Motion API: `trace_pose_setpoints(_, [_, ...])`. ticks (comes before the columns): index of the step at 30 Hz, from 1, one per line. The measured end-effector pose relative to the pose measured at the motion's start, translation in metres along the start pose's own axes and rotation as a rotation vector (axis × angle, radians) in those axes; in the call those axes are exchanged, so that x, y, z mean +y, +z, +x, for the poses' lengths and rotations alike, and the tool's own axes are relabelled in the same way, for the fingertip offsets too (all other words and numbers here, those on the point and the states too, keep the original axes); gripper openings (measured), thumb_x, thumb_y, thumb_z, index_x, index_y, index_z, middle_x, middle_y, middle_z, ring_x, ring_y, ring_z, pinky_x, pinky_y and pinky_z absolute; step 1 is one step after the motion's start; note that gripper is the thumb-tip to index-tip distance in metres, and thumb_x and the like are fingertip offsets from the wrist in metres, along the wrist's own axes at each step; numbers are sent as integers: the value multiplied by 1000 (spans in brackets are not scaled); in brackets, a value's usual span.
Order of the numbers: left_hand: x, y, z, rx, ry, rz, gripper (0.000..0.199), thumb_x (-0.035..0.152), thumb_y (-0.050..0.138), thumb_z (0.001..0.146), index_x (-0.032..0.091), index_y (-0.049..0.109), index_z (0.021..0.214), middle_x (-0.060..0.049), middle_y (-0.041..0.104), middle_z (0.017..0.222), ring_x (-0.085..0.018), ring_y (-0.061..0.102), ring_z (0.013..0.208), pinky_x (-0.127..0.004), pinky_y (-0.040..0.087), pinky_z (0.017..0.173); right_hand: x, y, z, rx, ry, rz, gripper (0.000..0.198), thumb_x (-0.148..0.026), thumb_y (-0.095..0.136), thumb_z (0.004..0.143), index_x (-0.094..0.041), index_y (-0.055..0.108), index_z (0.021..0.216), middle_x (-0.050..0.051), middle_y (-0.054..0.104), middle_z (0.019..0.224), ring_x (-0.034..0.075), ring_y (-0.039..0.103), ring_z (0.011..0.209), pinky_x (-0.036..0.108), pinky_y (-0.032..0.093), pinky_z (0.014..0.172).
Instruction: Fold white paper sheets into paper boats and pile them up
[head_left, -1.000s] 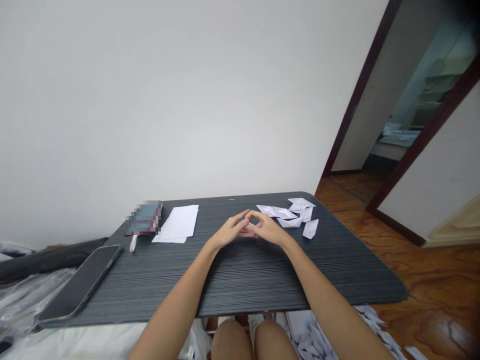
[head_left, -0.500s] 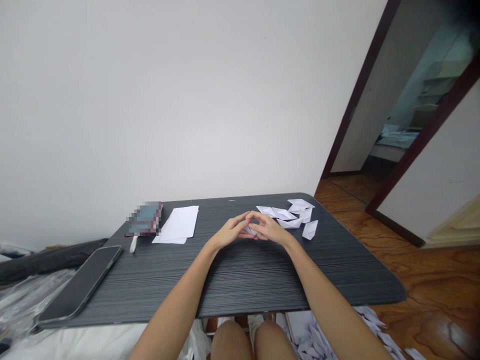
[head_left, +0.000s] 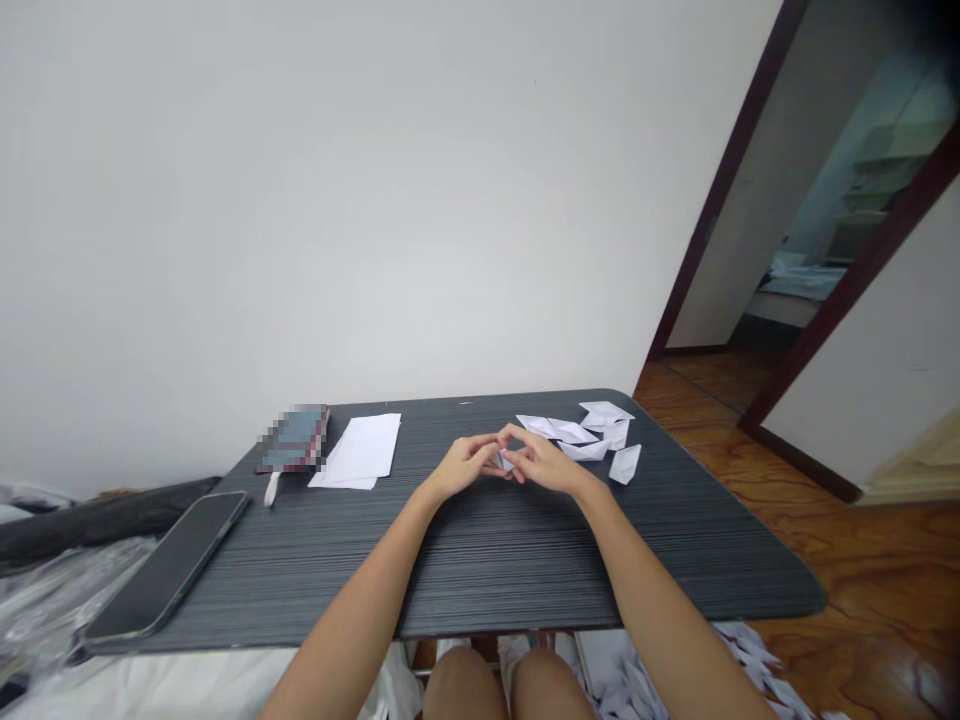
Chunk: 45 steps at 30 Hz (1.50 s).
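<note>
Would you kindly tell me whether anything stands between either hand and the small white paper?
Nothing visible does: the left hand and right hand hold the small white paper between them, in their fingers.

Small white paper (head_left: 505, 460), folded, partly hidden; between left hand (head_left: 463, 467) and right hand (head_left: 549, 465)

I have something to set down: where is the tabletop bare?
Bare: between the phone and the left forearm; between the white sheets and the left hand; the near right corner, outside the right forearm. Crowded: far left, around the blurred item; far right, folded papers beside the right hand.
</note>
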<state>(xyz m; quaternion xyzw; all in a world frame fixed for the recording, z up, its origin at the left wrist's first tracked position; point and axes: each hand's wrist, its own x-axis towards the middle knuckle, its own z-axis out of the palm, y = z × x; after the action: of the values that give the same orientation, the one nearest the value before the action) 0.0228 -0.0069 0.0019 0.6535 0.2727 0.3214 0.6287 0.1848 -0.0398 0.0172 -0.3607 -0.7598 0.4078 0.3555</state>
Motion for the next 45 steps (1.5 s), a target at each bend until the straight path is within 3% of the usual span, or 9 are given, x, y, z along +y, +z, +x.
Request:
trace_pose_setpoints(7, [-8,-3,3,89,10,88,39,42,46,74,8,59,89,-6,66,72,-19,63,67,-31,50,68,-5,1,-1,83,-101,-342,13,-20,37,81,-18,47,89,0,54,71,9,51,56,23,40,58])
trace_pose_setpoints(12, [-9,-5,3,106,20,153,43,47,44,75,8,60,83,-7,66,72,-19,63,67,-30,50,68,-3,1,0,166,-182,-480,23,-16,37,81,-19,48,100,4,57,91,14,53,76,26,39,72])
trace_pose_setpoints(17, [-9,-4,3,126,44,179,40,44,45,75,8,60,82,-8,65,72,-19,63,67,-30,51,65,-1,1,-1,152,-185,-513,20,-14,36,80,-19,50,93,4,56,85,14,51,72,27,39,69])
trace_pose_setpoints(26, [-8,-7,2,188,82,205,42,42,42,77,8,57,97,-8,66,70,-20,64,64,-32,51,63,-6,-1,-3,207,-222,-521,8,-17,41,78,-18,49,81,3,51,79,14,47,73,27,37,68])
trace_pose_setpoints(32, [-2,-6,0,214,116,83,46,41,41,78,7,50,108,-7,64,66,-19,63,61,-34,51,63,-5,-2,0,303,-239,-387,17,-16,39,78,-19,51,90,5,52,88,14,49,81,28,41,71])
trace_pose_setpoints(38, [12,-6,-4,185,185,-42,40,40,38,80,7,51,101,-9,64,77,-19,63,68,-35,49,72,3,-5,4,354,-200,-82,7,-24,50,74,-18,52,74,7,50,97,15,51,88,29,44,74])
trace_pose_setpoints(41, [16,-7,-6,140,184,-27,34,39,38,80,13,49,100,-6,63,78,-18,63,67,-36,49,72,7,-6,3,292,-169,26,13,-25,58,67,-18,51,75,5,50,95,14,52,85,29,45,76])
trace_pose_setpoints(45, [18,-10,-11,116,195,140,29,38,41,79,14,52,91,-5,61,80,-17,61,74,-33,48,74,10,-9,1,286,-130,-28,12,-26,59,66,-17,53,71,3,53,86,14,53,80,30,44,75])
